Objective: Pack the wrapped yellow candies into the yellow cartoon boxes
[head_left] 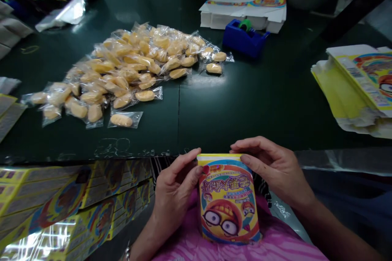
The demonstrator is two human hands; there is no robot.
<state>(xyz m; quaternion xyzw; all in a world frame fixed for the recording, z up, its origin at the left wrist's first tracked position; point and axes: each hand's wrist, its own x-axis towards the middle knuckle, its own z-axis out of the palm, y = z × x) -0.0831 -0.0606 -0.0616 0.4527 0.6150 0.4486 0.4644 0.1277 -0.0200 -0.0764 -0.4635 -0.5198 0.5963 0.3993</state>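
A colourful cardboard box (228, 200) with cartoon faces and upside-down lettering rests upright against my lap, below the table's front edge. My left hand (179, 185) is closed on its upper left side, thumb on the printed front. At the upper right corner, my right hand (275, 167) presses its thumb on the box, with the fingers curved behind and above the top edge. The box's inside is hidden from here. Beyond my hands, a heap of individually wrapped yellowish pieces (131, 65), like small cakes or candies, lies on the dark green table (232, 106).
A blue tape dispenser (243, 38) stands before a stack of flat white and printed cartons (241, 10). More folded-flat cartons (361, 89) lie at the right edge. Below the table on the left are several printed boxes (101, 204). A silvery wrapper (65, 12) lies at the back left.
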